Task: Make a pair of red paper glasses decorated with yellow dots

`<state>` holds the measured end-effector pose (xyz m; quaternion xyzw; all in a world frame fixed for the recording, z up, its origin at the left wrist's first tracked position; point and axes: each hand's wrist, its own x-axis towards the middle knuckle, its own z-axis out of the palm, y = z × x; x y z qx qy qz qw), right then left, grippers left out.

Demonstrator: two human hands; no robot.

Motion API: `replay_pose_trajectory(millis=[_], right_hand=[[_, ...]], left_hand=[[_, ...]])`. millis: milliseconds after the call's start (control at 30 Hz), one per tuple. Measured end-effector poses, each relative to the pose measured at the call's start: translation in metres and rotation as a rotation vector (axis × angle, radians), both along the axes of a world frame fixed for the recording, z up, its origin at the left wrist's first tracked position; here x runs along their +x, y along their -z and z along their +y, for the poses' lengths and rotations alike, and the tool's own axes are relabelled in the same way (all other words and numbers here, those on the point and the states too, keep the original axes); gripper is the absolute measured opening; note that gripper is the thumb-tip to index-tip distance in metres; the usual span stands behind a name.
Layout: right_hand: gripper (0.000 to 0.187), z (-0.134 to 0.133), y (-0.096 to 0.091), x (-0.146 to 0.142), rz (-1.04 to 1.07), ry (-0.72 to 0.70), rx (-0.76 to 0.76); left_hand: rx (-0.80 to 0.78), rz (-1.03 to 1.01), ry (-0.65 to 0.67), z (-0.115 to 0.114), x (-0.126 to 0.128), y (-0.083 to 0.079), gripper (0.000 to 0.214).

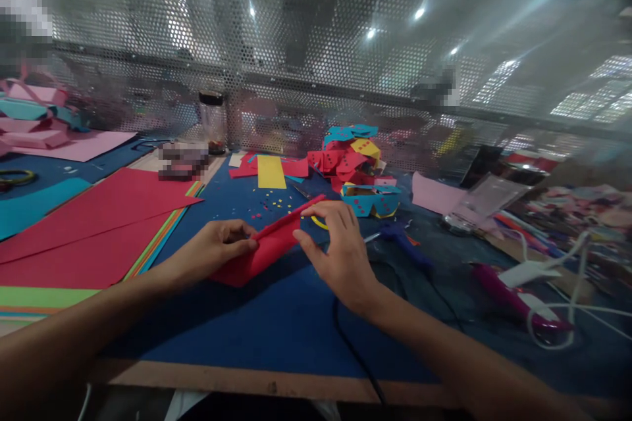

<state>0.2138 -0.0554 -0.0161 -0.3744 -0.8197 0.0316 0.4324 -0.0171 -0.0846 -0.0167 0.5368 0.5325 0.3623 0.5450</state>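
Note:
A folded sheet of red paper is held above the blue tabletop, its upper edge bent over in a narrow strip. My left hand pinches its left side between thumb and fingers. At the right end, my right hand has its fingers on the upper edge and its thumb near the face of the sheet. Behind my right hand, a yellow scissor handle shows in part. Tiny paper scraps lie beyond the sheet.
Stacked coloured sheets cover the left side. Red, blue and yellow paper boxes are piled at the back, near a yellow strip. To the right lie a blue glue gun, a magenta tool and cables. A jar stands by the mesh panel.

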Motion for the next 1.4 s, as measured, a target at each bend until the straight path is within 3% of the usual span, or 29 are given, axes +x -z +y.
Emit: replay_pose_trajectory(millis=[133,200,333,733,1067,1400], right_hand=[[0.038,0.010,0.007,-0.002,0.245,-0.015,-0.465],[0.045,0.013,0.011,-0.004,0.286,-0.109,-0.691],[0.042,0.013,0.013,-0.008,0.213,-0.300,-0.912],[0.030,0.011,0.011,-0.008,0.220,-0.333,-0.905],[0.040,0.013,0.012,-0.008,0.219,-0.361,-0.891],[0.041,0.013,0.017,-0.010,0.187,-0.291,-0.900]], left_hand=[[0.025,-0.043,-0.103,-0.002,0.001,-0.004,0.034],[0.038,-0.060,-0.118,-0.001,0.001,-0.004,0.035],[0.016,-0.102,-0.051,-0.002,0.003,0.001,0.037],[0.091,-0.129,0.003,0.000,0.002,0.001,0.027],[0.107,-0.123,0.004,0.003,-0.001,0.011,0.031],[0.109,-0.066,0.042,-0.004,0.007,0.004,0.034]])
